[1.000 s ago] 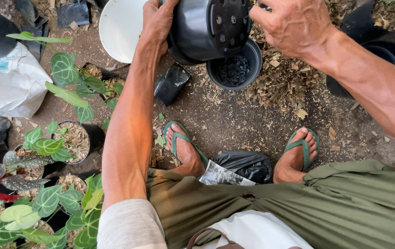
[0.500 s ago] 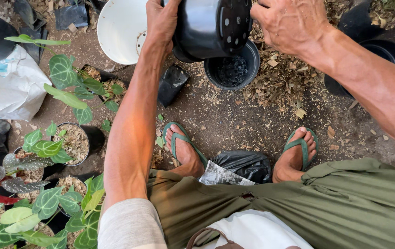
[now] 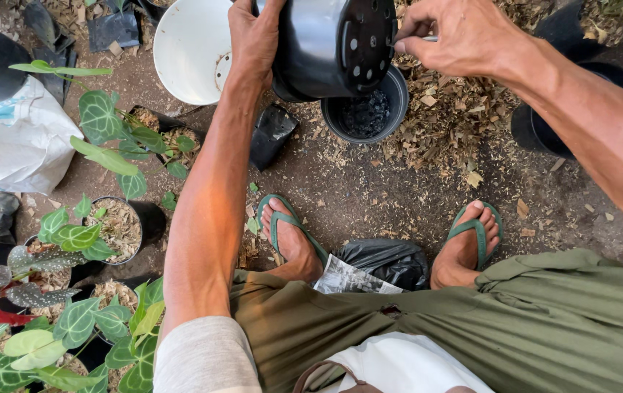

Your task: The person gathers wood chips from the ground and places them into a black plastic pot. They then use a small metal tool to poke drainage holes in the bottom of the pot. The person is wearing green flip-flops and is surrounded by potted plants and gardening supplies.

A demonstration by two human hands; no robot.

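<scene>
My right hand [image 3: 471, 33] has its fingers [image 3: 412, 42] pinched shut on something thin and pale, too small for me to tell what, its tip set against the holed bottom of the black plastic pot [image 3: 333, 44]. That pot lies on its side in the air, its long axis running left to right, base toward my right hand and mouth toward my left. My left hand [image 3: 253, 36] is wrapped around the pot's wall near the rim, fingers curled over the top, carrying its weight; so the left is the holding hand and the right sits just at the base. The plastic is smooth and glossy, the base round and pierced with many small drain holes. Directly below stands a second black pot [image 3: 397, 98], upright on the ground, with dark coarse bits inside. Beside it is a white bucket [image 3: 180, 58], empty as far as I see. Dry wood chips [image 3: 457, 116] litter the dirt, my feet in green sandals [image 3: 471, 229], and potted leafy plants [image 3: 100, 225] crowd my left.
</scene>
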